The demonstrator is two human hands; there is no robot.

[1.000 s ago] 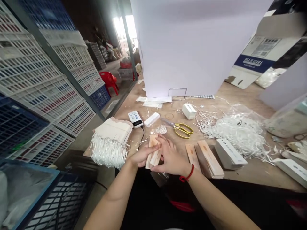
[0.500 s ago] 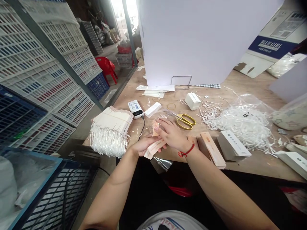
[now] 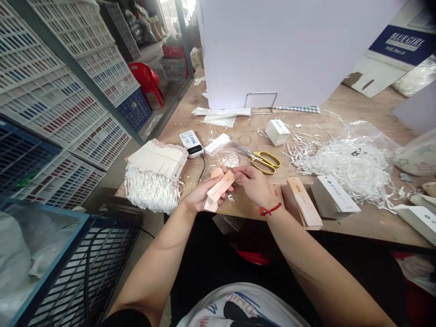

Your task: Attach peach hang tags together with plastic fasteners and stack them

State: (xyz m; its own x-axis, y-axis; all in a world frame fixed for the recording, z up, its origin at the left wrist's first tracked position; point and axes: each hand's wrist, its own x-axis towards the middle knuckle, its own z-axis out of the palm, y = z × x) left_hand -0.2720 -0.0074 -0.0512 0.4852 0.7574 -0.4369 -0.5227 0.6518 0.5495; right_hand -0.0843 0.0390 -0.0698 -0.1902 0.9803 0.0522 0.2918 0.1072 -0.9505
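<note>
My left hand is closed around a small stack of narrow peach-coloured paper tags, held just above the near edge of the wooden table. My right hand, with a red cord round its wrist, pinches the far end of the top tag. A small clear bag of tiny white bits lies just beyond both hands. To the right on the table lies a pile of more peach tags.
A bundle of white tags with strings sits at the left, by a small white device with a cable. Yellow-handled scissors, a heap of white strings, white card stacks, and a white board stand beyond. Plastic crates line the left.
The view has tilted down a little. My left hand has turned the tag stack more level, and my right hand has slid from over the stack to its far end.
</note>
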